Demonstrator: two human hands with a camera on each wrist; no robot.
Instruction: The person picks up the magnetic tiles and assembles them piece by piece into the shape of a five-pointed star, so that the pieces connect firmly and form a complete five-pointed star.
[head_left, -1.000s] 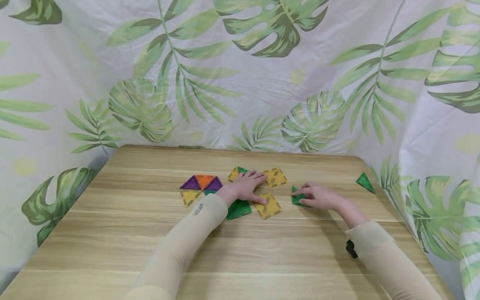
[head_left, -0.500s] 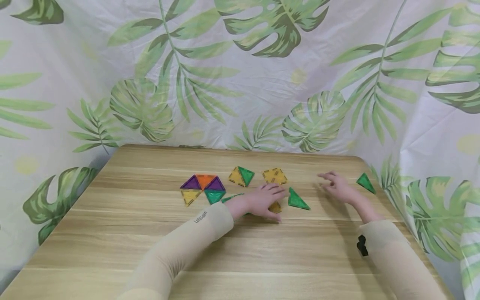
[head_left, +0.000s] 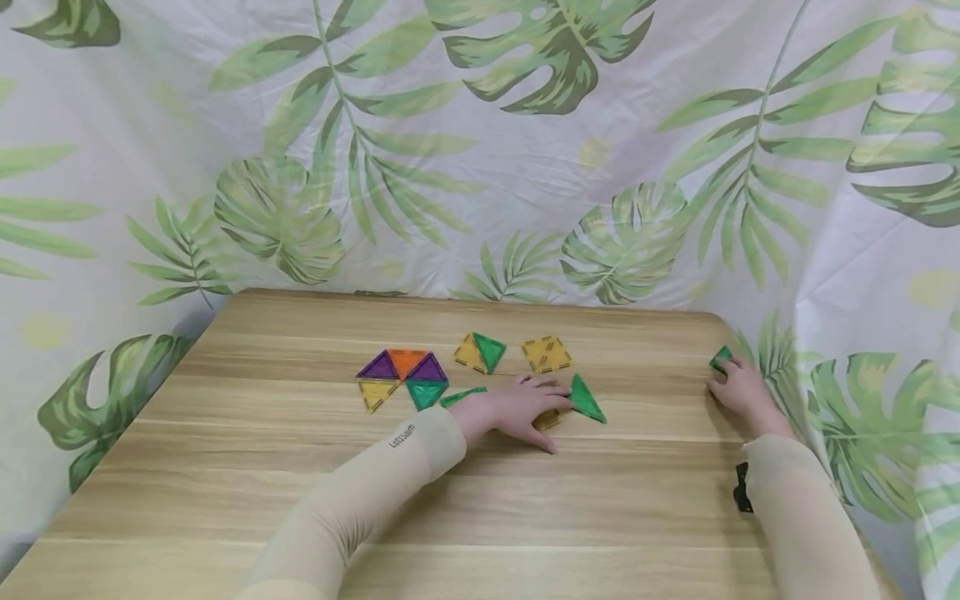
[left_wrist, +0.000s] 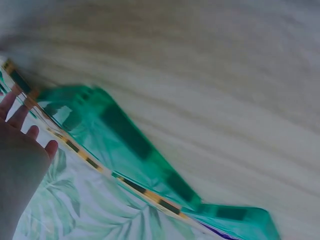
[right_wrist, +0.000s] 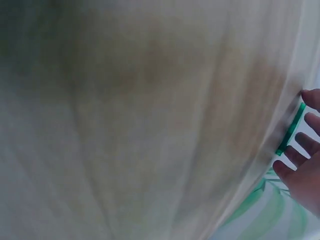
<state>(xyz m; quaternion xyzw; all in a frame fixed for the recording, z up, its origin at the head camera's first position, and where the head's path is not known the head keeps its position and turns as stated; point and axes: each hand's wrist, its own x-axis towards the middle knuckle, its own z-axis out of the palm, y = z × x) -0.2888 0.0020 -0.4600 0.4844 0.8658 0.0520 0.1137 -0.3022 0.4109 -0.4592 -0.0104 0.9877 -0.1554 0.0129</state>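
In the head view my left hand (head_left: 525, 410) lies spread, palm down, over a yellow magnetic tile (head_left: 550, 419), mostly covered. Its fingertips meet the edge of a green triangle tile (head_left: 587, 398). Under the left wrist a sliver of a large green tile (head_left: 463, 397) shows; the left wrist view has this green tile (left_wrist: 120, 135) close up. At the table's far right, the fingers of my right hand (head_left: 744, 393) rest on another green triangle tile (head_left: 722, 357), with only its top corner visible. In the right wrist view the fingers spread beside that green tile (right_wrist: 291, 129).
Purple triangles (head_left: 380, 365), an orange triangle (head_left: 407, 362), a yellow triangle (head_left: 377, 393) and a teal triangle (head_left: 427, 393) form a group on the left. Behind my left hand lie a yellow-green pair (head_left: 480, 353) and a yellow square (head_left: 547, 354). A leaf-patterned cloth (head_left: 420, 225) hangs behind.
My right hand has let go of the middle green triangle and moved right to the far one. The left hand has slid right and nearer, uncovering the yellow-green pair.
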